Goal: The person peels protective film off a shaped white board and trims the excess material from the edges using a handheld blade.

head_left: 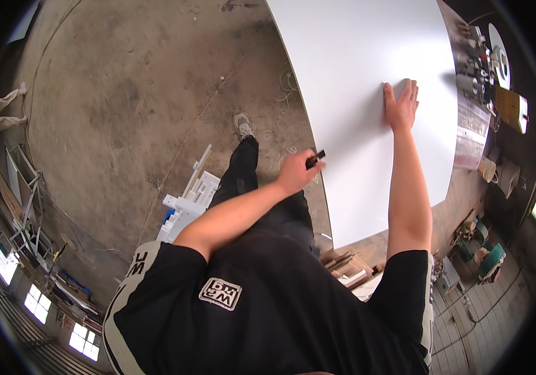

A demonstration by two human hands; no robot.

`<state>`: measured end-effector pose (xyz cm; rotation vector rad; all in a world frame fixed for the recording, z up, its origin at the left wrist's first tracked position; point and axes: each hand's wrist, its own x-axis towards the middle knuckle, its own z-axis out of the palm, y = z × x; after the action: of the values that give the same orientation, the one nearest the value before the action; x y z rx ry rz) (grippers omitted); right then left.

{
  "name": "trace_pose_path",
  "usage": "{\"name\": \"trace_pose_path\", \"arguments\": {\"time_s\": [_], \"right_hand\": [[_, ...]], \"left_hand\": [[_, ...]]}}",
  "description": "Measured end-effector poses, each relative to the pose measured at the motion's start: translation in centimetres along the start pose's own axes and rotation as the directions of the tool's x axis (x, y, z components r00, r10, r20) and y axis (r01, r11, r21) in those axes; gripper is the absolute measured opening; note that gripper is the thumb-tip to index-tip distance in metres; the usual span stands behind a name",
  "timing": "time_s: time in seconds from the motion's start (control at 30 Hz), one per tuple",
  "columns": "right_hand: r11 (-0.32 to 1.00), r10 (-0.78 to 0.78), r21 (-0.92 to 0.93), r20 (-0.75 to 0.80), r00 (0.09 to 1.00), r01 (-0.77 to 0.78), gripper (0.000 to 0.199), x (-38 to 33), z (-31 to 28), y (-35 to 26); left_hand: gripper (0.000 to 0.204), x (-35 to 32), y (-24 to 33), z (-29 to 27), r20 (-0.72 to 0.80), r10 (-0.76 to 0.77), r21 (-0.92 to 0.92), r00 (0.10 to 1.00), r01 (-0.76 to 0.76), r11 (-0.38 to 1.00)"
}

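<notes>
At frame centre our left hand [296,172] pinches a small dark tool [315,159] against the white panel's [355,56] edge, while our right hand [401,106] lies flat, fingers spread, steadying it.

Your right hand [401,106] rests flat on the large panel [368,56] ahead. Your left hand [297,172], holding a small tool [315,158], sits at the panel's left edge. Cluttered items [483,69] lie beyond its right side.
</notes>
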<state>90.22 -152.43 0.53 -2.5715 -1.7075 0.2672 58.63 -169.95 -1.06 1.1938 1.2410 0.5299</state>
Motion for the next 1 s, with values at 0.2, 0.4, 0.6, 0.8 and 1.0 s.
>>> {"name": "trace_pose_path", "arguments": {"time_s": [0.2,0.4,0.6,0.8,1.0], "right_hand": [[0.998,0.057,-0.026,-0.167,0.984,-0.062,0.101,6.2,1.6,-3.0],[0.998,0.050,-0.013,-0.193,0.980,-0.054,0.098,6.2,0.9,-3.5],[0.998,0.045,-0.036,-0.195,0.980,-0.053,0.095,6.0,1.1,-3.2],[0.997,0.057,-0.047,-0.199,0.978,-0.068,0.092,5.6,0.8,-3.2],[0.997,0.058,-0.033,-0.212,0.976,-0.066,0.090,5.7,1.0,-3.1]], "left_hand": [[0.033,12.3,3.6,-9.5,-0.176,0.128,-0.060,0.976,-0.141,0.988],[0.036,29.8,6.6,-23.0,-0.420,0.204,-0.049,0.884,-0.247,0.968],[0.021,34.3,11.2,-28.0,-0.480,-0.046,-0.266,0.876,-0.095,0.959],[0.058,29.3,10.9,-30.0,-0.254,-0.074,0.004,0.964,0.077,0.997],[0.040,30.6,12.5,-32.7,-0.122,0.080,0.214,0.989,-0.052,0.976]]}}
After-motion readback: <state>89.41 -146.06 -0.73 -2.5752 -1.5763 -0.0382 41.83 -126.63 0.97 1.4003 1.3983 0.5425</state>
